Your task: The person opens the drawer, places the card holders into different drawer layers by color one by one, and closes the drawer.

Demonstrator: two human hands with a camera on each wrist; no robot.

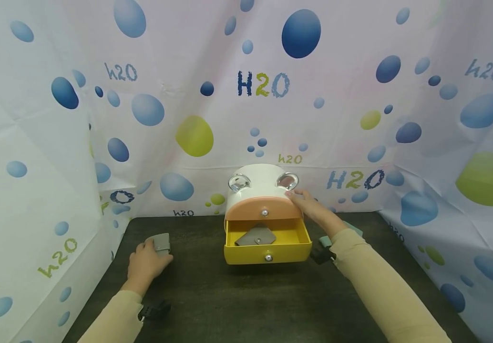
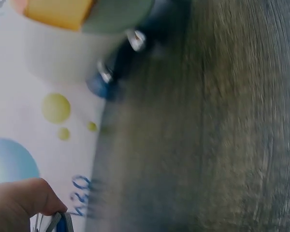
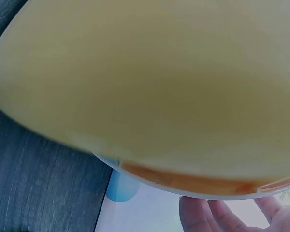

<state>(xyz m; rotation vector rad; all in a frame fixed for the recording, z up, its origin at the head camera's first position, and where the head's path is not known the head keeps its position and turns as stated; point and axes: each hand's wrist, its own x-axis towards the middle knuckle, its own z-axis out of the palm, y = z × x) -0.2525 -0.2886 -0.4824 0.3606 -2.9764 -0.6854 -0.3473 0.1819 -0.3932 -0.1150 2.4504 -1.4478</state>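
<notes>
One cabinet (image 1: 260, 185) stands on a dark table (image 1: 238, 300) amid bubble-printed sheeting (image 1: 246, 112).

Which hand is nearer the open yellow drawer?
Right: the right hand touches the white cabinet above the yellow drawer; the left hand is farther off to its left, gripping a gray pouch.

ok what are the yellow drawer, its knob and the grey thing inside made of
Yellow drawer: probably painted metal or plastic; smooth, with thin walls and a slight sheen.
Knob: likely polished metal or chromed plastic; silvery, with a bright highlight.
Grey thing: perhaps leather or felt; matte, thin and angular, too small to tell which.
</notes>
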